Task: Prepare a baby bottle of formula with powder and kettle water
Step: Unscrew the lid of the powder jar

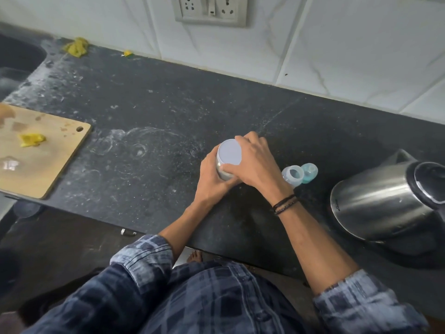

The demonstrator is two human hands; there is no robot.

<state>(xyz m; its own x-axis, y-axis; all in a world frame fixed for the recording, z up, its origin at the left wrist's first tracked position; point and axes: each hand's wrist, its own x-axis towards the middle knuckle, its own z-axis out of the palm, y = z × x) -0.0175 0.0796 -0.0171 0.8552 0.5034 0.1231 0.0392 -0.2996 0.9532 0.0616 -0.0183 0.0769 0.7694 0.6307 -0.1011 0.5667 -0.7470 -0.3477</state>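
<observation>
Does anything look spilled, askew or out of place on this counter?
Yes: white smears and dried rings mark the dark counter left of the tin. The cutting board, with yellow scraps on it, sits right at the counter's front edge. Nothing looks damaged.

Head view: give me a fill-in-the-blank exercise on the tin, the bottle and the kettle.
The left hand and right hand both grip the lidded ____. The baby bottle sits between that and the ____. The cutting board lies at the counter's ____ end.
Missing: tin; kettle; left.
</observation>
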